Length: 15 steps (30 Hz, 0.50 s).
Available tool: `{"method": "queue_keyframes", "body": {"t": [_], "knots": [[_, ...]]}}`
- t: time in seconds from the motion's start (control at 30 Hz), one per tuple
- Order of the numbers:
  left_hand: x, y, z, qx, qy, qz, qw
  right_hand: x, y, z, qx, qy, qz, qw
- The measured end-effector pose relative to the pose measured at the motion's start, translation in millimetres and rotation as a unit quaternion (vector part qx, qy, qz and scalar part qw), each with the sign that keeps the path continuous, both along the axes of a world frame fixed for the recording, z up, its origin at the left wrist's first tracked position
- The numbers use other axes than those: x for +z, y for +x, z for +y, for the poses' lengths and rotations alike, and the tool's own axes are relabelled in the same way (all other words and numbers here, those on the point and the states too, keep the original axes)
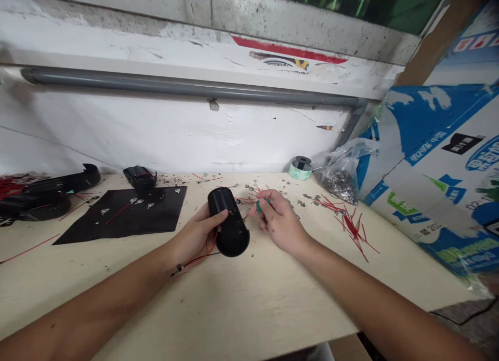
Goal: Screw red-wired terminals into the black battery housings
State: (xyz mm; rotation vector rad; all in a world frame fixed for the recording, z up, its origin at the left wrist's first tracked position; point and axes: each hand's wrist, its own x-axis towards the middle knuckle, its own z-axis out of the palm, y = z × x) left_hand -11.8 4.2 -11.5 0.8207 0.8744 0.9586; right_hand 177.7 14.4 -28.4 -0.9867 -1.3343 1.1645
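Note:
My left hand [195,235] is closed round a black plastic housing [230,241], thumb across its front, holding it tilted above the table. Red and black wires run from the housing to a small connector [177,270] below my left wrist. To the right of the housing, my right hand [277,215] pinches a green-handled screwdriver [260,205]. Its thin shaft points left at the housing's edge; whether the tip touches is too small to tell. Just behind my right hand lie small metal tabs [249,187] and red wires.
A black sheet [144,211] with metal tabs lies left. More black housings [140,178] stand at the back left. Back right are a tape roll [300,169], a clear bag of metal parts [339,176], and red wires [353,226]. A printed carton [440,169] borders the right edge.

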Motion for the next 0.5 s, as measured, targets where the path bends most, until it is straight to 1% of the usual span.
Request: {"method": "queue_keyframes", "body": {"t": [0.1,0.2,0.33,0.4,0.5], "knots": [[5.6,1,-2,0.020,-0.014,0.018,1.000,2.8,4,0,-0.026,0.010,-0.032,0.999],[6.8,3,-3,0.016,-0.011,0.022,1.000,5.0,4,-1,-0.031,0.012,-0.059,0.998],[0.4,3,-1,-0.009,0.009,0.011,1.000,4.8,-1,-4,0.006,-0.019,-0.057,0.998],[-2.2,3,0,-0.012,0.023,0.004,1.000,4.5,-4,-5,0.040,-0.041,-0.026,0.998],[-1.8,5,-1,-0.028,0.043,-0.007,0.999,4.7,-8,-6,0.069,-0.052,0.031,0.996]]}}
